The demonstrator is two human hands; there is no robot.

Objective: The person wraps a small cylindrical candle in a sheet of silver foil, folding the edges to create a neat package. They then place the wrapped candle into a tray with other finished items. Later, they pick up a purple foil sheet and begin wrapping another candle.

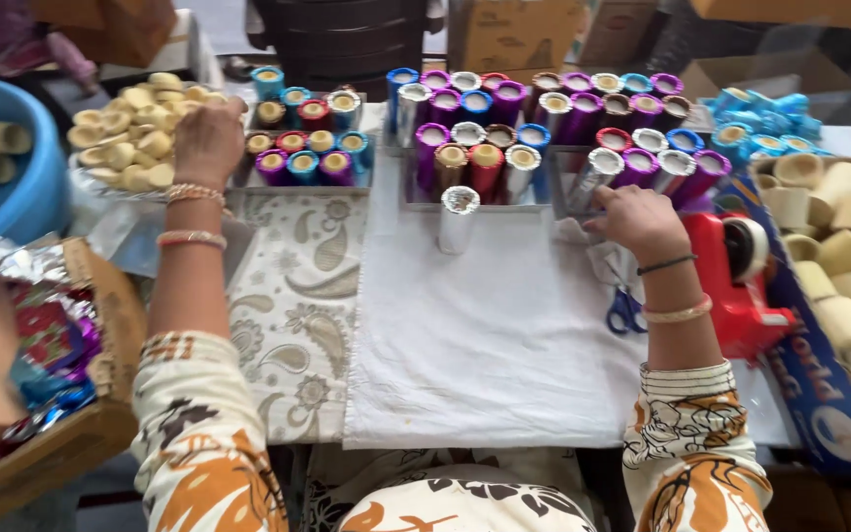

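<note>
**Both hands out among the foil-wrapped tubes**

Patterned sleeves fill the bottom of the view, and from them both forearms stretch away over the white cloth [485,335] that covers the middle of the table.

Left of the cloth, the left hand [209,143] rests at the edge of a heap of bare cardboard tubes [125,128]. Its back faces the camera and the fingers curl down out of sight, so I cannot tell whether they pinch a tube or only touch the pile.

At the cloth's far right corner, the right hand [639,219] sits against a silver-wrapped tube [595,175] in the rows of standing wrapped tubes [544,118]. Its fingers look bent and close together around the tube's lower end, though the actual grip is hidden.

One silver tube [459,219] stands alone on the far edge of the cloth. Right of the cloth lie blue-handled scissors [625,310] and a red tape dispenser [741,281].

Judging by how tightly the tubes stand, a tube is best gripped low and moved straight up or down so its neighbours do not topple.
</note>
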